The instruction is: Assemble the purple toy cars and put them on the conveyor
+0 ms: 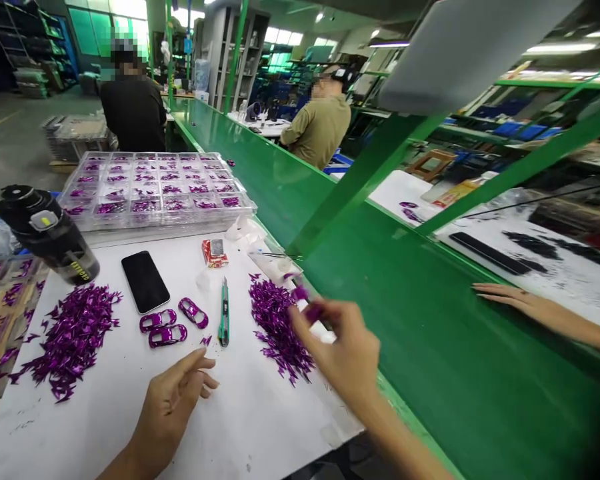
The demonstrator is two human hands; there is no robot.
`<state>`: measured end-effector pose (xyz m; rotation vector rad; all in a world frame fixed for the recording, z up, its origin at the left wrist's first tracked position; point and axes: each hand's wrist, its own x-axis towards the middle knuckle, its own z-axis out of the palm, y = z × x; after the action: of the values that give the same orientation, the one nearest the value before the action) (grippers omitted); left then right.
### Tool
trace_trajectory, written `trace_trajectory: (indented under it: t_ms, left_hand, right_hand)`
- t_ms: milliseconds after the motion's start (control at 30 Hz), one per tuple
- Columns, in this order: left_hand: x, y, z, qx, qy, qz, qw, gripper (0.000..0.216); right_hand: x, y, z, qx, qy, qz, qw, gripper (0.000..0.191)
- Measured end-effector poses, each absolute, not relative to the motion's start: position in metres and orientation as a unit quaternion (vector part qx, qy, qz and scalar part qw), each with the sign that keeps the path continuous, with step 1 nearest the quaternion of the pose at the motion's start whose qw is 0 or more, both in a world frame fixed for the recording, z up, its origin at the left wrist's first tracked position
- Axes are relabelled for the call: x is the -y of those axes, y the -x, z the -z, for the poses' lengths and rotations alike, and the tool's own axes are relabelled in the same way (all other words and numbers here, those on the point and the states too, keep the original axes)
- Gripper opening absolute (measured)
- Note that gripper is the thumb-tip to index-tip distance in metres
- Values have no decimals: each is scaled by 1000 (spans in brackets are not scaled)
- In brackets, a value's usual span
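Note:
My right hand (pixel 343 350) is raised over the right pile of purple scrap pieces (pixel 279 327) and pinches a small purple part (pixel 311 311) between its fingertips; the hand is motion-blurred. My left hand (pixel 177 400) rests on the white table (pixel 130 427) with loosely curled fingers and nothing in it. Just beyond it lie three shiny purple toy car shells (pixel 167 323) and a green utility knife (pixel 224 313).
A larger purple scrap pile (pixel 73 337), a black phone (pixel 145 281), a dark water bottle (pixel 47 233) and stacked clear trays of purple parts (pixel 155 190) lie on the table. A green conveyor (pixel 405 313) runs right; another person's hand (pixel 517 301) rests beyond it. Two people work farther back.

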<state>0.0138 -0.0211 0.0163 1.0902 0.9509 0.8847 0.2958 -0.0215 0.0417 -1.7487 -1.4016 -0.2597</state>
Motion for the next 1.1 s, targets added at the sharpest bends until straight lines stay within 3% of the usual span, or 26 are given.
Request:
trace_trajectory:
  t_ms: [67,167,233,367,467,567,700,767,933,1033,1100]
  left_hand:
    - [22,-16,-14,-397,-422,-400,710,65]
    - [17,-14,-13,-390,-309,-390,775,80]
    - [9,-10,-15,-394,-262,-396,787,77]
    - [-6,0,-19,-355,-235,-416,803,66]
    - [-9,4,-20,-343,-230,-413,812,74]
    - [-8,5,-20,-345,-241,-410,809,84]
    - [-8,4,-20,-355,-246,-395,810,66]
    - [-9,3,-19,-358,-246,-393,810,59]
    - [-13,1,-17,-359,-222,-401,813,62]
    - [-15,0,-16,-358,-211,-408,813,69]
    - [-15,0,-15,-356,-212,-409,813,73]
  right_hand:
    - [42,-234,-43,739,544,28,396,17]
    - [42,-179,-50,833,451,-34,320,12]
    - [19,-174,-56,825,465,-86,310,13]
    - [-60,-192,-57,662,644,-118,363,26]
    - [-104,-194,-46,613,667,-194,376,38]
    - [-105,-185,-44,617,646,-243,378,34]
    - [-58,-180,-68,571,636,-348,386,53]
    - [-32,-180,-80,537,645,-351,414,52]
    - [-1,-169,-72,510,599,-129,603,25]
    - [5,-163,-56,556,437,-206,676,26]
    - [10,-164,-49,616,384,-230,648,28]
